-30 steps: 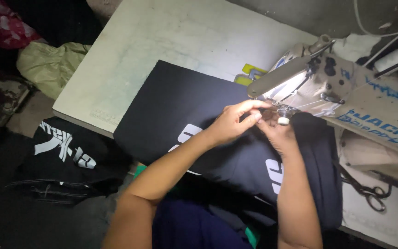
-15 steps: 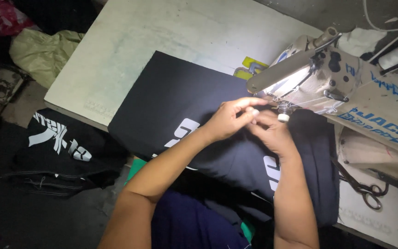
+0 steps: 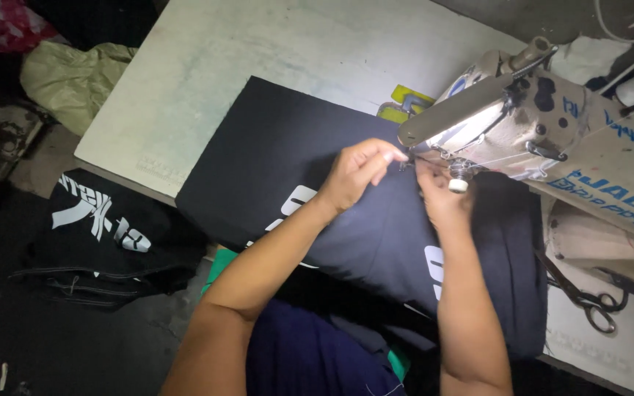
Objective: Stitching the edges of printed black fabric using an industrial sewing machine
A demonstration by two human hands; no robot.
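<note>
From the head camera, looking down: my left hand point(image 3: 357, 174) is up at the needle end of the sewing machine point(image 3: 552, 147), thumb and fingers pinched together at the tips; what they pinch is too fine to make out. My right hand point(image 3: 442, 194) sits just beside it, right under the machine's lit head, fingers curled in; whether they grip anything I cannot tell, the machine's small white knob hides them. Both hands hover over the dark folded garment point(image 3: 317, 169) with white print, which lies flat on the pale table point(image 3: 221, 66), its right end under the machine; black scissors point(image 3: 588, 301) lie on the table to the right, near the machine's base; down on the floor to my left lies another black garment point(image 3: 104, 227) with white lettering; a pale green bag point(image 3: 75, 73) slumps beyond the table's far corner.
</note>
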